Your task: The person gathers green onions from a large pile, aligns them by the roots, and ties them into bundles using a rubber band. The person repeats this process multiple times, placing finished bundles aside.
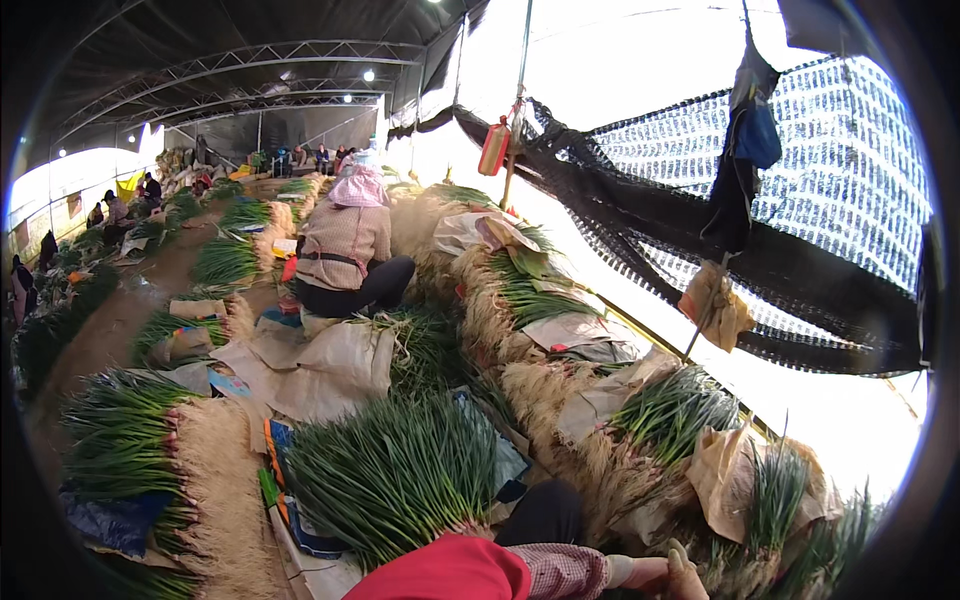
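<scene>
At the bottom right, past a checked sleeve, my right hand (679, 576) appears in a pale glove. It is partly cut off by the lower edge, beside the roots and leaves of stacked spring onions (776, 495); whether it grips anything is unclear. My left hand is out of view. A broad heap of spring onions (394, 469) lies before my red garment, green leaves pointing away and pinkish bases towards me. Under it are printed plastic sacking (315, 536) and a dark sheet (499, 450). My dark-clothed knee (544, 514) is to its right.
Stacked bundles with pale roots (217, 495) line the left. A long root-faced stack (540, 397) runs along the right, partly covered by sacks. Ahead, a person (349, 240) sits facing away beyond a pale sack (322, 371). Black netting (637, 187) hangs at the right above a pole.
</scene>
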Available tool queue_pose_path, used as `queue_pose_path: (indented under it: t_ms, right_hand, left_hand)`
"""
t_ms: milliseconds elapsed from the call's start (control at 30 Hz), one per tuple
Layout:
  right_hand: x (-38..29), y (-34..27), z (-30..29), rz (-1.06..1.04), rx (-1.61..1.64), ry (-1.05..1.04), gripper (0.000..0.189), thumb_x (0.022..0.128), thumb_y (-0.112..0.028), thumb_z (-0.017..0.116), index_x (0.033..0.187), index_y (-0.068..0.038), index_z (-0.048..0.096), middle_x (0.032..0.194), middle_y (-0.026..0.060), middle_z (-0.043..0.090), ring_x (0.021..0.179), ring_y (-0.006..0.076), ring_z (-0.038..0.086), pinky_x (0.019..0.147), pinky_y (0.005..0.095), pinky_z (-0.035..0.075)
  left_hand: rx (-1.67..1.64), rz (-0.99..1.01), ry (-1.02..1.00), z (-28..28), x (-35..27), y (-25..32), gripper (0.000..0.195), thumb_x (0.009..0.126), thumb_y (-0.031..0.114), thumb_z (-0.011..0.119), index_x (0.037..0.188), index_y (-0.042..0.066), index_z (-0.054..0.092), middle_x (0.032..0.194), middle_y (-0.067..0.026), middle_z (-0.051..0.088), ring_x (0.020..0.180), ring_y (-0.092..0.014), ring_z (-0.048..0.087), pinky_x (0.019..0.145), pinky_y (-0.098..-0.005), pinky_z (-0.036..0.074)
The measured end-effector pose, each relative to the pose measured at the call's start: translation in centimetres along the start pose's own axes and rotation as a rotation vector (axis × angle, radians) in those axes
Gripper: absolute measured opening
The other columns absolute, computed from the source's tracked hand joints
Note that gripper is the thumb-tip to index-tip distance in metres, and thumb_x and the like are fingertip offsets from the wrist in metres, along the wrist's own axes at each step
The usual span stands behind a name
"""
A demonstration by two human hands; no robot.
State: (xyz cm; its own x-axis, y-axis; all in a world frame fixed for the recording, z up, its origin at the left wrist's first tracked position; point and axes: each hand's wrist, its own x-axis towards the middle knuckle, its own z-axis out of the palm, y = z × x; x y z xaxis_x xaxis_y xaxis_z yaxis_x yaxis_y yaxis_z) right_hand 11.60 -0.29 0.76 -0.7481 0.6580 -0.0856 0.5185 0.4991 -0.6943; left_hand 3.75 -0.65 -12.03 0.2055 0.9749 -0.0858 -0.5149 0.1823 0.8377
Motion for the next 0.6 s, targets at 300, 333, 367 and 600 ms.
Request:
queue_pose_path:
  t_ms: [300, 333, 367, 600]
  right_hand:
    - [-3.0, 2.0, 1.9, 0.055, -0.282, -0.056, 0.077, 0.079, -0.011, 0.066, 0.147, -0.009, 0.030, 0.149, 0.0247, 0.029, 0.135, 0.0374, 0.034, 0.112, 0.0416, 0.028]
    - [-3.6, 2.6, 2.0, 0.066, -0.308, -0.062, 0.077, 0.080, -0.011, 0.066, 0.148, -0.009, 0.030, 0.150, 0.0247, 0.028, 0.135, 0.0373, 0.034, 0.112, 0.0414, 0.028]
    - [-4.1, 3.1, 2.3, 0.070, -0.335, -0.072, 0.077, 0.080, -0.011, 0.066, 0.148, -0.009, 0.030, 0.150, 0.0246, 0.028, 0.135, 0.0372, 0.034, 0.112, 0.0413, 0.028]
    - [-4.0, 1.9, 6.4, -0.043, -0.467, -0.164, 0.076, 0.081, -0.011, 0.065, 0.148, -0.010, 0.029, 0.150, 0.0243, 0.027, 0.136, 0.0362, 0.034, 0.113, 0.0404, 0.028]
  left_hand:
    - [-0.473, 0.027, 0.014, -0.3, -4.2, -2.7, 0.043, 0.092, 0.016, 0.042, 0.132, 0.032, 0.040, 0.071, 0.0008, 0.052, 0.053, -0.011, 0.047, 0.045, -0.0261, 0.038]
    - [-0.355, -0.051, 0.016, 0.2, -4.3, -2.9, 0.042, 0.092, 0.018, 0.042, 0.131, 0.032, 0.040, 0.071, 0.0003, 0.053, 0.052, -0.011, 0.047, 0.045, -0.0270, 0.039]
    - [-0.235, -0.126, 0.019, 0.7, -4.5, -3.0, 0.040, 0.092, 0.020, 0.042, 0.130, 0.032, 0.041, 0.071, -0.0002, 0.053, 0.051, -0.012, 0.047, 0.045, -0.0278, 0.039]
    - [-0.182, -0.199, 0.114, -2.5, -7.2, -6.9, 0.041, 0.092, 0.025, 0.043, 0.133, 0.031, 0.039, 0.074, -0.0019, 0.058, 0.048, -0.015, 0.047, 0.044, -0.0299, 0.039]
